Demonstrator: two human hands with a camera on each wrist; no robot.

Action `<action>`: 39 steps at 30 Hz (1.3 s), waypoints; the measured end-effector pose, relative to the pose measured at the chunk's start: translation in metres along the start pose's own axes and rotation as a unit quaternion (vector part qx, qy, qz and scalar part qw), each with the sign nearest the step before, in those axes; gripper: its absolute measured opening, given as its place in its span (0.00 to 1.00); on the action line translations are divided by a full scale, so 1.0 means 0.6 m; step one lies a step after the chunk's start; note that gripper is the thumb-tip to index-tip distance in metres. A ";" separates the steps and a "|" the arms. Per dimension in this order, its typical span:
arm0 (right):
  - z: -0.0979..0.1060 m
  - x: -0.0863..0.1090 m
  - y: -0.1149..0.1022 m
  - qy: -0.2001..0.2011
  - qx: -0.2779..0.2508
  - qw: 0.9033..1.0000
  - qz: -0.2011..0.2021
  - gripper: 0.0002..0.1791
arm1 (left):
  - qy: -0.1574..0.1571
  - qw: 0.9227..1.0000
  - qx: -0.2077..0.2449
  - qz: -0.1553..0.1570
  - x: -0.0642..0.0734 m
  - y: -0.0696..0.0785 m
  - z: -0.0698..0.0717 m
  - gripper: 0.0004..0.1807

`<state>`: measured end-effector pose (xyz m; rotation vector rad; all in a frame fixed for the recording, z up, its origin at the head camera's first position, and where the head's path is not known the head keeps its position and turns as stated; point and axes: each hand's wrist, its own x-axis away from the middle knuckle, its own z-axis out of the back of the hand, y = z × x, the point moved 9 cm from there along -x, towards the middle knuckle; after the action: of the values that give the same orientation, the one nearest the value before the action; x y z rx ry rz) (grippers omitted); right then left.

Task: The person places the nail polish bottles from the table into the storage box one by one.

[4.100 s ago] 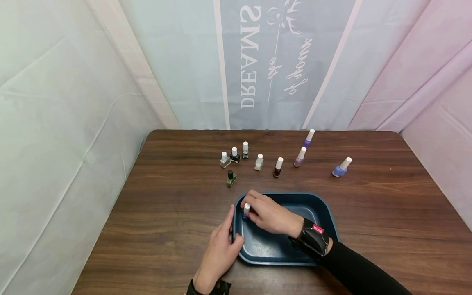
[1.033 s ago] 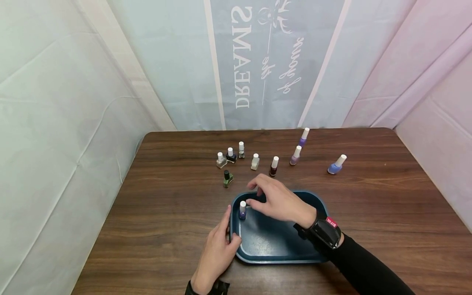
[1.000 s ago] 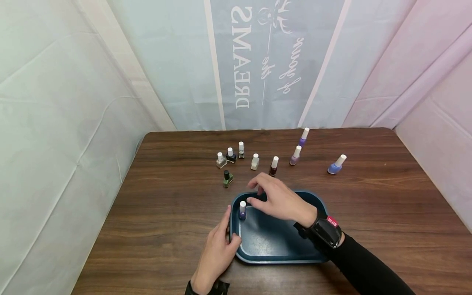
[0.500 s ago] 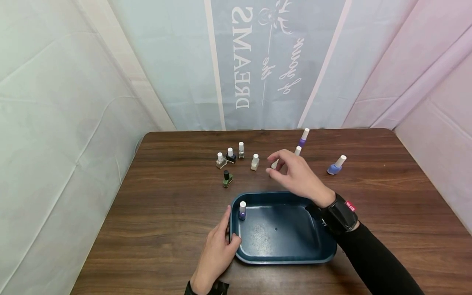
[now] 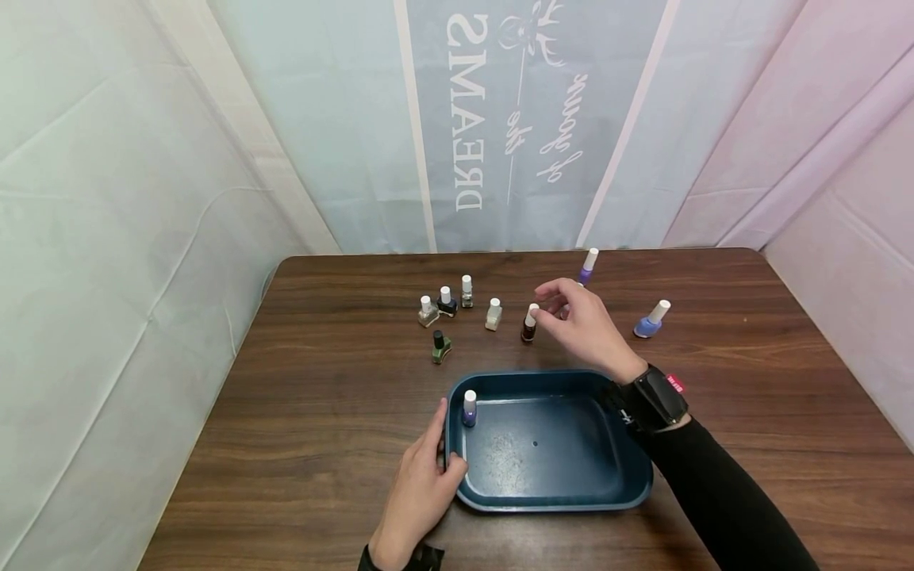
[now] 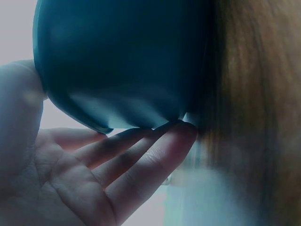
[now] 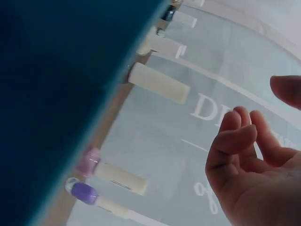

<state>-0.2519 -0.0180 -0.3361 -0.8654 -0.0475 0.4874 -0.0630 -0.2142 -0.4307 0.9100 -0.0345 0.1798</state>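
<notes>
My left hand point(image 5: 421, 480) holds the left end of a dark blue tray point(image 5: 564, 468), thumb at the rim and fingers along the outer wall point(image 6: 127, 103). A purple nail polish bottle point(image 5: 469, 414) with a white cap stands upright in the tray's far left corner. Beyond the tray, my right hand point(image 5: 581, 325) hovers with bent fingers, thumb apart from them and nothing held. Its thumb overlaps the white cap of a dark nail polish bottle point(image 5: 528, 331) in the head view. A lilac nail polish bottle point(image 7: 89, 162) is mostly hidden behind that hand there.
At the table's point(image 5: 321, 412) back left stand several bottles, among them a green one point(image 5: 441, 349) with a black cap and a pale one point(image 5: 493, 316). A purple bottle point(image 5: 587, 270) stands near the back edge, a blue bottle point(image 5: 648, 323) to the right. A curtain point(image 5: 371, 159) hangs behind.
My right hand has released the purple nail polish bottle in the tray's corner and moved away and right, to the bottles beyond the tray. My left hand stays at the tray.
</notes>
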 end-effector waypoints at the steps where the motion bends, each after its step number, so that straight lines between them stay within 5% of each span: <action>1: -0.001 -0.002 0.005 0.000 -0.001 1.000 -0.006 0.19 | 0.002 1.000 -0.001 0.000 0.000 0.000 0.001 0.42; 16: -0.027 -0.026 0.059 -0.045 0.009 0.996 -0.072 0.22 | 0.002 1.000 -0.001 -0.008 0.002 -0.001 0.001 0.41; 27: -0.060 -0.044 0.068 -0.091 0.067 0.992 -0.055 0.19 | -0.006 1.000 0.007 -0.003 0.001 -0.003 -0.002 0.42; 39: -0.076 -0.050 0.069 -0.091 0.090 0.991 -0.045 0.11 | -0.012 1.000 0.011 0.002 -0.001 -0.002 -0.003 0.42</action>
<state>-0.2842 -0.0410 -0.3919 -0.6386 -0.2057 0.4772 -0.0634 -0.2135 -0.4330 0.9338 -0.0565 0.1727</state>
